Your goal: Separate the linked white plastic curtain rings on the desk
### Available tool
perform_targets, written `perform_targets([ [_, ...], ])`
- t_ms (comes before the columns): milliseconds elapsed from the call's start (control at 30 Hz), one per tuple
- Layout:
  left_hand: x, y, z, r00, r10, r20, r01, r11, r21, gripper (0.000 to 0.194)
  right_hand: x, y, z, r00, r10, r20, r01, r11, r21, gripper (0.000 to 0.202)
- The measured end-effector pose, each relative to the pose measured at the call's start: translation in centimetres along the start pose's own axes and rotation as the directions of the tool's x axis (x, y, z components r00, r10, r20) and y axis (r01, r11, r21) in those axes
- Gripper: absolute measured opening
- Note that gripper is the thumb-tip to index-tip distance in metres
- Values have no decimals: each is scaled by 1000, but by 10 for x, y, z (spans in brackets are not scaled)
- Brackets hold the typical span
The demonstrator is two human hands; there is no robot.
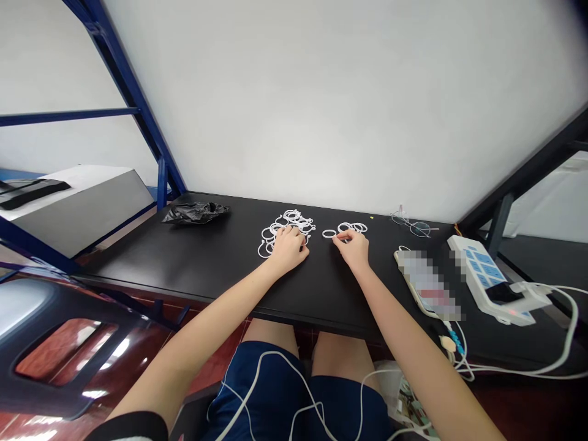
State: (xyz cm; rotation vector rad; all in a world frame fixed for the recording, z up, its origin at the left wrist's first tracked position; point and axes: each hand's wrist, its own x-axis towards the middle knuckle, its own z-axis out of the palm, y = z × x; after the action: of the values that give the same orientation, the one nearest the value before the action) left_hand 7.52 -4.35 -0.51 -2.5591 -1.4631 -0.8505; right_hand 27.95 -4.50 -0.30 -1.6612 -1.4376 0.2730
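Note:
Thin white plastic rings, several with a small knob on the rim, lie in a loose pile [294, 215] on the black tabletop [220, 257]. Over the near side of this pile rests my left hand [288, 250], fingers bent downward and thumb apart; no ring shows clearly gripped in it. To the right, my right hand [353, 248] pinches the edge of a single white ring [329, 233] between thumb and forefinger, low at the tabletop. Just behind those fingers is a smaller group of white rings [360, 227], partly hidden by the hand.
A crumpled black plastic bag [195, 213] lies at the left. On the right are eyeglasses [420, 229], a phone [427, 285] with a cable plugged in, and a white power strip [487, 275]. White cables [519, 370] trail over the table's edge and my lap. A wall rises behind.

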Motion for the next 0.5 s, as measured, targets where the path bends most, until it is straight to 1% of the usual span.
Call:
perform_targets([
  [100,0,0,0,1000,-5,0,5,1000,2,6,1,0,-2,1000,8,11,-7,998,-56,6],
  [300,0,0,1,1000,11,-14,-11,1000,-10,5,1,-1,-5,995,68,67,-57,986,-155,1],
  [400,0,0,2,1000,15,-14,-15,1000,-14,4,2,0,-4,997,42,67,-32,990,-141,2],
  [500,0,0,3,1000,14,-2,-14,1000,-12,6,1,2,-1,998,-5,59,10,996,-86,4],
])
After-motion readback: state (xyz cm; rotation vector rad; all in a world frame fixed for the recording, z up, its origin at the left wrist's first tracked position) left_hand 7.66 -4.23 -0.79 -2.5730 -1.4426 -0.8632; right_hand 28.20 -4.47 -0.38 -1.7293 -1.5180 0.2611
